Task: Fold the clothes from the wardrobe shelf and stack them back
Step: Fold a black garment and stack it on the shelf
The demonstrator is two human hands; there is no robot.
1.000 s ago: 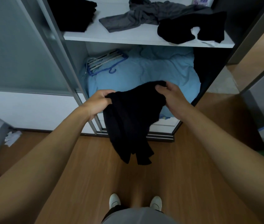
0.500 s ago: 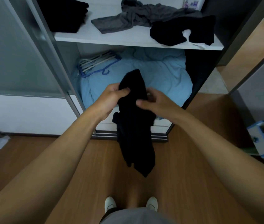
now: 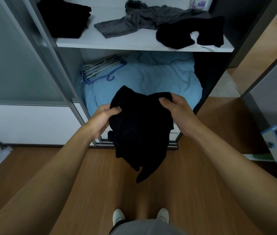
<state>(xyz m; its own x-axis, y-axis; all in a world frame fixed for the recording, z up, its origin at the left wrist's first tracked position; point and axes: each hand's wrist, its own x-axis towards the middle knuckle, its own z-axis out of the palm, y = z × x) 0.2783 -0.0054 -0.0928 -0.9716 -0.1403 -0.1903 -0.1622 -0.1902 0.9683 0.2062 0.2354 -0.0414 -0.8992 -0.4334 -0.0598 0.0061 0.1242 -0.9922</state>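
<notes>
left hand (image 3: 103,119) and right hand (image 3: 176,109), apart, each clamped on black garment (image 3: 139,131) hanging above wood floor (image 3: 83,175), before shelf (image 3: 134,43) bearing grey top (image 3: 142,19).

Garment you hold (image 3: 141,131): plain black.
Crumpled top on your shelf (image 3: 144,22): dark grey.
Folded pile (image 3: 64,17): black.
Shelf (image 3: 134,43): white.
Bedding below (image 3: 159,78): light blue.
Hanger (image 3: 107,77): blue.
Your floor (image 3: 100,184): brown wood grain.
Your shoes (image 3: 118,216): white.

Both hands (image 3: 103,118) (image 3: 176,107) raised, fingers clenched.
</notes>
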